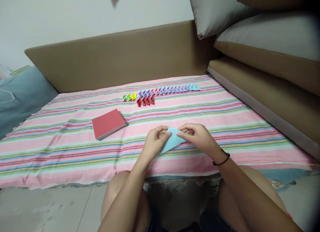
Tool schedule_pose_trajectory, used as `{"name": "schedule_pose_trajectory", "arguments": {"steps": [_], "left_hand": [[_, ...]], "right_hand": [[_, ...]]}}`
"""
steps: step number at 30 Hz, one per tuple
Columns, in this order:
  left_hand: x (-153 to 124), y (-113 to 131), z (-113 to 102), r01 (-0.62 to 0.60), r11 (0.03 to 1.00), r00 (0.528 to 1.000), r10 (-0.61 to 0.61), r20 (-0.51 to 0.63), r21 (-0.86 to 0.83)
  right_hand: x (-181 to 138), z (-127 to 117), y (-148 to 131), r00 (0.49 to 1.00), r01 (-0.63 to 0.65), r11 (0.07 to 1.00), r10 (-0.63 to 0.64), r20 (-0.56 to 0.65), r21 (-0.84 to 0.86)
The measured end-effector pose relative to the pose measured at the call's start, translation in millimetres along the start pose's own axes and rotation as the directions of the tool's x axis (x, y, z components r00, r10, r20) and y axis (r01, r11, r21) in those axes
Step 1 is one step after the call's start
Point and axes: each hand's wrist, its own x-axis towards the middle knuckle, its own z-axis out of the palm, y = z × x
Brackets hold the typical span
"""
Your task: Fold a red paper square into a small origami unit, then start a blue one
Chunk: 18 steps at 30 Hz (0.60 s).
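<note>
A light blue sheet of paper [172,141], folded into a triangle, is held between my two hands just above the striped cloth. My left hand [157,138] pinches its left side, thumb on top and fingers behind. On the other side my right hand [196,136] grips the upper right edge in the same way. Beyond the hands, a long row of small folded paper pieces [172,89] runs in blue, purple and pink. Several dark red folded pieces [145,101] sit in front of it, and green and yellow ones [129,97] lie at its left end.
To the left lies a stack of paper [108,123] with a red top. Everything rests on a striped cloth [75,135] over a sofa seat. A brown backrest [125,55] stands behind, and stacked cushions [270,72] rise on the right. Blue-grey fabric [25,95] covers the left end.
</note>
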Motion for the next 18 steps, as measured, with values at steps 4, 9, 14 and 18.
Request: {"name": "schedule_pose_trajectory", "arguments": {"steps": [4, 9, 14, 18], "left_hand": [[-1.0, 0.0, 3.6, -0.015, 0.999, 0.998, 0.018, -0.063, 0.045], [-0.5, -3.3, 3.1, 0.016, 0.999, 0.993, -0.02, -0.118, -0.032], [1.3, -2.5, -6.4, -0.024, 0.997, 0.973, 0.007, -0.231, -0.069], [1.5, 1.5, -13.7, -0.052, 0.998, 0.956, 0.039, -0.289, -0.04]], "right_hand": [[-0.2, 7.3, 0.6, 1.0, 0.005, 1.0, -0.005, -0.004, 0.028], [2.5, 9.5, -1.5, 0.999, 0.033, 0.998, -0.032, -0.038, 0.047], [2.9, -4.5, -2.9, 0.996, 0.022, 1.0, -0.021, -0.091, 0.019], [2.8, -16.8, 3.5, 0.984, -0.007, 1.0, 0.002, -0.181, -0.027]]}}
